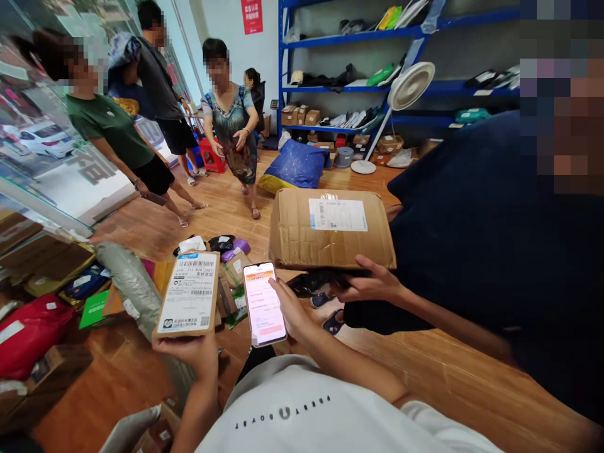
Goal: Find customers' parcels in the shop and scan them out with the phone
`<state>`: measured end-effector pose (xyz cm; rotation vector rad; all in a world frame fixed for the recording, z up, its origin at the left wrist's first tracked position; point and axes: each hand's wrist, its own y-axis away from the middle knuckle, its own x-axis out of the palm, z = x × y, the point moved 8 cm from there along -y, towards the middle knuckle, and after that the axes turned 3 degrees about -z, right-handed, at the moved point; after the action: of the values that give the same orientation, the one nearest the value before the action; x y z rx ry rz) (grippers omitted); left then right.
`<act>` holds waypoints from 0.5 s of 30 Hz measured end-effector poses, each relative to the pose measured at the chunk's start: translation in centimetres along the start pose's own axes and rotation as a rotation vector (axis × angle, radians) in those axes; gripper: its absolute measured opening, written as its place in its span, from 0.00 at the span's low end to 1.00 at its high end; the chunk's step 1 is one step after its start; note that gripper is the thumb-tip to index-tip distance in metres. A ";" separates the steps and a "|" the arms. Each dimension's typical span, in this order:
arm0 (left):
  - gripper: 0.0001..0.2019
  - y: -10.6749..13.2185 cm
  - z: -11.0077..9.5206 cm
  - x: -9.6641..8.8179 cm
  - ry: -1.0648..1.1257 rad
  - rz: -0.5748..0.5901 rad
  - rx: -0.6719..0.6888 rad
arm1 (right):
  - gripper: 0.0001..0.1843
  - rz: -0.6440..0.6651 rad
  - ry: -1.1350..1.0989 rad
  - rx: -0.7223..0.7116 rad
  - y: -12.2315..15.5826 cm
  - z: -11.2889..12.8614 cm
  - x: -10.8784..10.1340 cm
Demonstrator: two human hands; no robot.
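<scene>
My left hand [191, 349] grips the bottom edge of a small brown parcel [189, 292] with a white barcode label, held upright in front of me. My right hand [290, 308] holds a smartphone [264, 303] with a lit pink and white screen, thumb near its edge. Beside me on the right, a person in a dark blue top holds a large cardboard box [330, 229] with a white shipping label, that person's hand [372, 283] under its front edge.
Parcels, bags and a grey sack [132, 283] lie scattered on the wooden floor [425, 371] at left and centre. Three people stand at the back left by a glass front. Blue shelves [377, 85], a white fan [408, 88] and a blue bag [297, 165] stand behind.
</scene>
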<state>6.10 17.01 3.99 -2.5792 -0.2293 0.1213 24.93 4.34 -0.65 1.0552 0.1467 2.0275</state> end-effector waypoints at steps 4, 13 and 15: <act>0.43 -4.5 3.2 3.6 0.121 -0.032 -0.046 | 0.28 -0.010 -0.001 -0.032 -4.5 0.0 3.0; 0.42 -14.4 11.4 13.7 0.314 0.116 -0.355 | 0.29 -0.130 0.002 -0.043 -13.4 0.3 9.4; 0.42 -16.4 11.6 16.0 0.306 0.147 -0.325 | 0.28 -0.147 -0.004 -0.088 -14.8 0.8 10.4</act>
<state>17.94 39.70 2.13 -2.8887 0.0602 -0.2785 31.44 21.20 -0.07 0.9652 0.1274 1.8826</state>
